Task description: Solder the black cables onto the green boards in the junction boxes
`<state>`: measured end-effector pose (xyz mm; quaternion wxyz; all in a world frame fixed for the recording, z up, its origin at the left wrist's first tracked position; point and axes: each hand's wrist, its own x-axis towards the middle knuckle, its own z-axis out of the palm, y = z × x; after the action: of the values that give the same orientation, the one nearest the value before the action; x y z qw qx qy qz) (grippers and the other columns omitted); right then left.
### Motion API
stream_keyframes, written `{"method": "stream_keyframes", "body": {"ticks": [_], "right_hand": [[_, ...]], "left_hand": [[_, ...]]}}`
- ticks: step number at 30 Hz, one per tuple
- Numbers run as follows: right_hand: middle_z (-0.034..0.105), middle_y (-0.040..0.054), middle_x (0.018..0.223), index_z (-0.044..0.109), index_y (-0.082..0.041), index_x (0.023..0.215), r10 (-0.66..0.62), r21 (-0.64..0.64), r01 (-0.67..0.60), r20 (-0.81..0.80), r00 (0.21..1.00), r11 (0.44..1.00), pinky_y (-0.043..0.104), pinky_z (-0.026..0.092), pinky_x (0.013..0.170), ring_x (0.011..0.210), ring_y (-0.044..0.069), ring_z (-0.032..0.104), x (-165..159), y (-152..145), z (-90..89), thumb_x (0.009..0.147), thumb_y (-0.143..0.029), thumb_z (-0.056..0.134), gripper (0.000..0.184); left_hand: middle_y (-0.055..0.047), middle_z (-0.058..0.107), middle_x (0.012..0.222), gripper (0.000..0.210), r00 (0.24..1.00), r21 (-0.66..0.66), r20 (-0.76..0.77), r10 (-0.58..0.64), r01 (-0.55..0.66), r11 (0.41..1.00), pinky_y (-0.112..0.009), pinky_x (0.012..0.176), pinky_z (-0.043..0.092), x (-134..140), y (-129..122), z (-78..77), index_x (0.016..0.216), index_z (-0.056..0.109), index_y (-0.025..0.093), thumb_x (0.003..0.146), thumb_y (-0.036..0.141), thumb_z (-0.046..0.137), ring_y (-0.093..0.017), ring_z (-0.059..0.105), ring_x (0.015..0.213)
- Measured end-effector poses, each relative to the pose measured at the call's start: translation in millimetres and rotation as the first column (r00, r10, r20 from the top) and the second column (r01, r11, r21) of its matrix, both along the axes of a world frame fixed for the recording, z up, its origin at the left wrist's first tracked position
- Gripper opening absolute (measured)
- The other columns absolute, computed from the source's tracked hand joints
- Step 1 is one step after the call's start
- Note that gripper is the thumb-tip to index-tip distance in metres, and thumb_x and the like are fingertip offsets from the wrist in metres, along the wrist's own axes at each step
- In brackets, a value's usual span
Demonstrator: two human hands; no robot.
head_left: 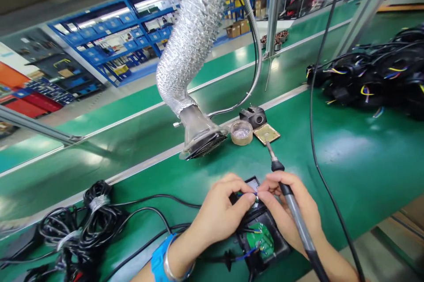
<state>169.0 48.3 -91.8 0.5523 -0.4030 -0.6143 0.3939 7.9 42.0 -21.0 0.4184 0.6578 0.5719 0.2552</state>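
Note:
My left hand [225, 207] pinches a small blue wire [255, 193] between thumb and forefinger. Close against it, the thumb and forefinger of my right hand [291, 207] meet at the same wire. A soldering iron [294, 211] with a grey and black handle is held in my right hand, its tip pointing away toward the stand's tray. Beneath both hands lies an opened black housing [281, 246], partly hidden by my fingers. Inside it sits a green circuit board [261, 238] with wires attached.
A fume extraction duct [195, 43] hangs ahead, its hood [205, 138] low over the green bench. Behind the hands stand a round container [241, 133] and an iron stand [253, 117]. Bundled black cables [82, 224] lie left; coiled cables [371, 74] are piled right.

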Motion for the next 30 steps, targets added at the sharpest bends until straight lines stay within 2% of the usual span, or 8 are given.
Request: {"method": "stream_keyframes", "body": {"ticks": [4, 7, 10, 13, 15, 19, 22, 30], "right_hand": [[0.062, -0.0038, 0.079, 0.047, -0.023, 0.111, -0.060, 0.118, 0.038, 0.190, 0.980, 0.992, 0.012, 0.051, 0.065, 0.068, 0.006, 0.062, -1, 4, 5.2, 0.091, -0.020, 0.054, 0.021], [0.061, -0.0040, 0.077, 0.045, -0.021, 0.110, -0.084, 0.149, 0.045, 0.264, 0.961, 0.988, 0.011, 0.049, 0.060, 0.064, 0.006, 0.061, -3, 3, 6.1, 0.091, -0.018, 0.050, 0.020], [0.060, -0.0031, 0.078, 0.046, -0.020, 0.109, -0.039, 0.166, -0.012, 0.301, 0.953, 0.986, 0.012, 0.050, 0.061, 0.064, 0.007, 0.061, -5, -2, 4.8, 0.092, -0.015, 0.048, 0.019], [0.061, -0.0017, 0.084, 0.051, -0.020, 0.105, 0.064, 0.228, -0.140, 0.314, 0.947, 0.963, 0.014, 0.051, 0.068, 0.070, 0.007, 0.061, 0, -3, 1.7, 0.091, -0.013, 0.050, 0.016], [0.063, -0.0012, 0.089, 0.055, -0.021, 0.105, 0.095, 0.234, -0.175, 0.316, 0.944, 0.956, 0.014, 0.051, 0.074, 0.077, 0.007, 0.063, 9, -1, -1.5, 0.090, -0.012, 0.052, 0.017], [0.067, -0.0023, 0.091, 0.055, -0.025, 0.121, 0.033, 0.169, -0.089, 0.308, 0.951, 0.982, 0.014, 0.052, 0.077, 0.076, 0.006, 0.065, 36, 8, -6.2, 0.092, -0.012, 0.051, 0.032], [0.065, 0.0007, 0.088, 0.056, -0.022, 0.126, 0.046, 0.175, -0.105, 0.314, 0.948, 0.979, 0.016, 0.053, 0.069, 0.076, 0.009, 0.064, 52, 14, -4.1, 0.091, -0.015, 0.052, 0.036], [0.057, 0.0009, 0.070, 0.062, -0.016, 0.098, 0.117, 0.137, -0.158, 0.270, 0.956, 0.978, 0.018, 0.046, 0.048, 0.055, 0.008, 0.054, 52, 17, -2.3, 0.085, -0.014, 0.053, 0.016]], "left_hand": [[-0.002, 0.058, 0.070, 0.030, 0.972, -0.285, 0.176, 0.154, -0.100, 0.953, -0.022, 0.047, 0.046, 3, 0, -17.3, 0.091, 0.066, 0.016, 0.086, 0.043, 0.054, -0.012, 0.056, 0.056], [0.001, 0.057, 0.061, 0.037, 0.948, -0.382, 0.182, 0.263, -0.178, 0.907, -0.020, 0.034, 0.035, -1, 1, -23.7, 0.097, 0.059, 0.016, 0.086, 0.051, 0.049, -0.012, 0.049, 0.042], [0.002, 0.060, 0.062, 0.028, 0.975, -0.267, 0.028, 0.220, -0.204, 0.942, -0.020, 0.040, 0.035, -7, 8, -22.1, 0.090, 0.058, 0.018, 0.088, 0.043, 0.046, -0.010, 0.048, 0.044], [0.002, 0.062, 0.063, 0.010, 0.971, -0.156, -0.233, 0.045, -0.084, 0.984, -0.022, 0.053, 0.037, -6, 18, -20.4, 0.080, 0.063, 0.018, 0.081, 0.024, 0.055, -0.011, 0.054, 0.056], [0.002, 0.063, 0.063, 0.010, 0.919, -0.153, -0.391, -0.049, -0.012, 0.988, -0.024, 0.056, 0.037, -2, 24, -23.4, 0.077, 0.065, 0.020, 0.078, 0.019, 0.055, -0.013, 0.056, 0.058], [-0.003, 0.067, 0.077, 0.017, 0.755, -0.036, -0.641, -0.137, 0.149, 0.988, -0.029, 0.067, 0.042, 5, 27, -36.7, 0.075, 0.066, 0.019, 0.083, 0.017, 0.051, -0.019, 0.059, 0.073], [-0.003, 0.065, 0.081, 0.020, 0.690, 0.005, -0.709, -0.144, 0.209, 0.978, -0.030, 0.070, 0.043, 5, 24, -45.2, 0.079, 0.064, 0.019, 0.090, 0.021, 0.047, -0.020, 0.058, 0.079], [0.000, 0.061, 0.084, 0.018, 0.722, 0.066, -0.688, -0.076, 0.167, 0.984, -0.028, 0.069, 0.043, 1, 14, -54.5, 0.088, 0.061, 0.023, 0.095, 0.026, 0.045, -0.017, 0.055, 0.080]]}}
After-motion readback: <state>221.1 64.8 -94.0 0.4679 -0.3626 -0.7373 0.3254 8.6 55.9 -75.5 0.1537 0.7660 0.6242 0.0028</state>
